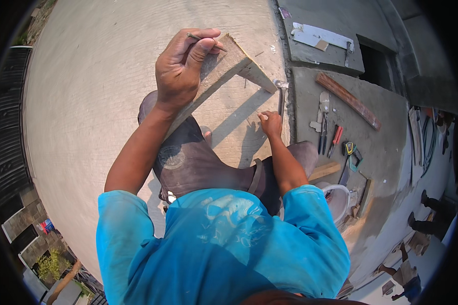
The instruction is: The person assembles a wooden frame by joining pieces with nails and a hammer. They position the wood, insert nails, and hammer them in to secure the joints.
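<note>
My left hand (180, 71) pinches a nail (206, 42) between thumb and fingers, its point slanting toward the corner of a wooden frame. Two boards meet at this corner: a long board (208, 86) runs back to my left thigh, and a shorter board (257, 75) angles off to the right. My right hand (271, 123) is low over the floor, its fingers bent and apart. Just beside it a hammer (281, 97) has its head pointing away from me; the lower end of its handle is hidden near my hand, and I see no clear grip on it.
On the grey slab at right are a reddish wooden bar (348, 100), red-handled pliers (336, 141), a handsaw (350, 157) and a white bucket (338, 202). A white strip (322, 36) lies farther off. A few loose nails dot the pale concrete floor (96, 91). Other people's legs show at far right.
</note>
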